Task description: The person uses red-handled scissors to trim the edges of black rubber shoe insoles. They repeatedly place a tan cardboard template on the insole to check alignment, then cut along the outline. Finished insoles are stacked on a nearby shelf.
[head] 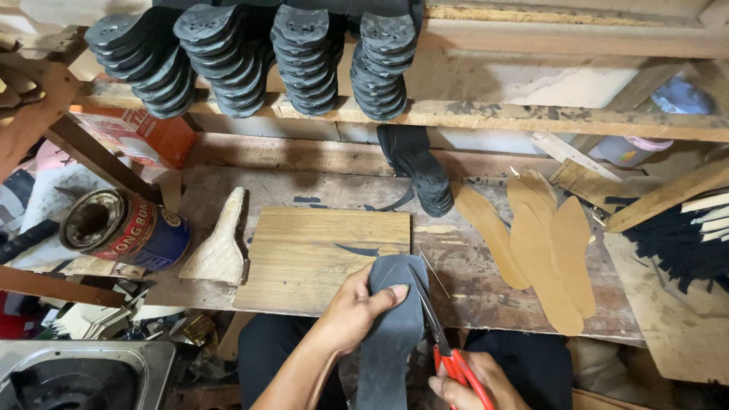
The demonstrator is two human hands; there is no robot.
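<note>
While the dark grey, sole-shaped piece of rubbery sheet (391,326) stands up off my lap at the near edge of the worn wooden workbench (486,258), I judge that I am partway through trimming its outline. My left hand (357,304) is clamped on its upper part, thumb across the face and fingers wrapped behind. My right hand (474,383) is closed around the red handles of a pair of steel-bladed scissors (437,323), whose blades lie along the sheet's right edge; whether they are biting or just resting there I cannot tell.

To my mind the next cut calls for keeping the blades close to the edge and turning the sheet with the left hand as the curve comes round the toe, thumb kept out of the blades' path.

Just beyond the sheet lies a bare rectangular wooden cutting board (323,254). To its right lie several tan insole-shaped cutouts (543,250), overlapping. Left of the board sit a pale wedge-shaped heel block (220,247) and a blue-and-red tin can (125,228) on its side. Rows of stacked black moulded outsoles (250,57) hang over the shelf above.
</note>
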